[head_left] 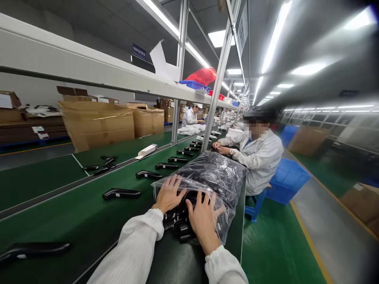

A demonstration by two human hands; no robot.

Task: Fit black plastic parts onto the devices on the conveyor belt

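Observation:
A large clear plastic bag (pixel 219 169) full of black plastic parts lies on the green work surface in front of me, its mouth facing me. My left hand (pixel 169 196) rests on the left side of that mouth, fingers spread over the film. On the right side is my right hand (pixel 203 219), also with fingers apart, some of them against or under the film. Between both hands several black parts (pixel 180 228) show at the opening. To the left, a row of black angled handle-like pieces (pixel 121 193) runs along the green belt.
A co-worker in a white coat (pixel 262 157) sits beyond the bag on the right, beside a blue bin (pixel 287 179). A metal post (pixel 217 86) rises behind the bag. A white box (pixel 147 150) lies on the divider; cardboard cartons (pixel 97 124) stand at the back left.

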